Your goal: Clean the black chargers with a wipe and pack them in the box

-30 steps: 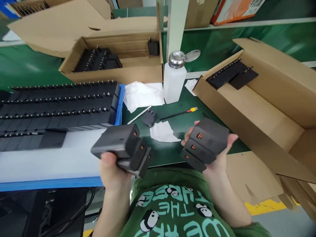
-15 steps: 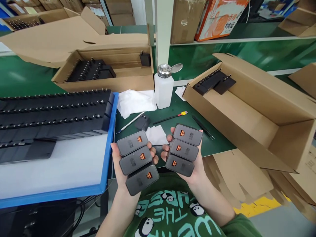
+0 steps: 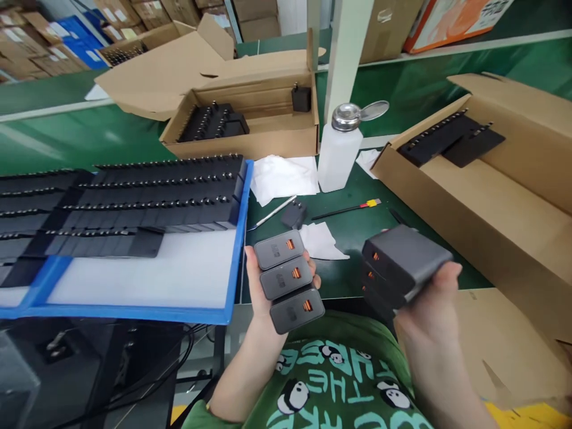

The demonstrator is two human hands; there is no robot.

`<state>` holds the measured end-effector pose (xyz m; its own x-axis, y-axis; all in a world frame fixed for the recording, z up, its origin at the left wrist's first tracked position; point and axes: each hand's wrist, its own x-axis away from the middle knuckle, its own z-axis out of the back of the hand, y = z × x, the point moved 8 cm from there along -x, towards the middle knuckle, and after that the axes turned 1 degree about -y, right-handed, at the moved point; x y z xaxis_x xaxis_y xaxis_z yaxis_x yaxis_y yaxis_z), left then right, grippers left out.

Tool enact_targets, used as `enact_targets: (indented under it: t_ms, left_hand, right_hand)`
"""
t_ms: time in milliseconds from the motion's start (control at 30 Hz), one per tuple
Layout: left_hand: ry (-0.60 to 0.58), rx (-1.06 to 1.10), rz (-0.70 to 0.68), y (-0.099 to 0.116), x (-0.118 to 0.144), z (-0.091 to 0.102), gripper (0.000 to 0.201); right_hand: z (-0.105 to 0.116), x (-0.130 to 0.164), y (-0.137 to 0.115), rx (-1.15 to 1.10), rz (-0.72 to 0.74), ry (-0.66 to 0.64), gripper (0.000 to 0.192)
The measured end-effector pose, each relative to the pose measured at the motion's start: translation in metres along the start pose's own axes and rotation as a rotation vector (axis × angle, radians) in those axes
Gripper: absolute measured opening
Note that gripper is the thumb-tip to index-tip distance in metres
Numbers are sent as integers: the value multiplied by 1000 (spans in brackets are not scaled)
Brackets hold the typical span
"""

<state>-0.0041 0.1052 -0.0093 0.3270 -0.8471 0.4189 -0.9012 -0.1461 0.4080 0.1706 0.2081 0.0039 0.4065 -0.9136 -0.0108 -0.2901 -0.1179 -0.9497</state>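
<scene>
Three black chargers (image 3: pixel 286 277) with orange USB ports lie side by side in my left hand (image 3: pixel 259 298), port faces up. My right hand (image 3: pixel 429 304) grips another stack of three black chargers (image 3: pixel 404 259), turned so that their broad sides show and the ports face left. Its fingers are partly hidden behind the stack. Between and beyond the hands, a single black charger (image 3: pixel 294 214) sits on the green mat (image 3: pixel 330 283). Close by are a white pen-like tool (image 3: pixel 273 213), a torn white wipe (image 3: pixel 319 240) and a black cable with a yellow plug (image 3: pixel 346 210).
A blue-rimmed tray (image 3: pixel 147 313) with rows of chargers, prongs up, stands left. A cardboard box (image 3: pixel 250 142) partly filled with chargers is at the back. An open carton (image 3: pixel 500 190) is at right. A white pump bottle (image 3: pixel 340 149) stands by the post (image 3: pixel 348 53).
My right hand has moved right, away from the left, and tilted its chargers onto their sides. The left hand keeps its hold. The view has turned to the left.
</scene>
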Motion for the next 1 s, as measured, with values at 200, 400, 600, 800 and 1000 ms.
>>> enact_targets:
  t_ms: [200,400,600,800,1000]
  left_hand:
    - [-12,2,3,2,-2,3,66]
    - [-39,45,-30,10,-2,14,67]
    - [61,208,118,6,-7,39,63]
    - [215,162,144,-3,2,36,56]
    - [180,154,139,-5,6,18,61]
  right_hand:
    - [5,11,-49,1108,539,88,61]
    - [-21,4,-20,1563,658,-132,65]
    - [19,-16,-46,1367,473,-68,56]
    - [69,-58,-38,1670,394,-8,30]
    - [73,-49,-60,1554,419,110,34]
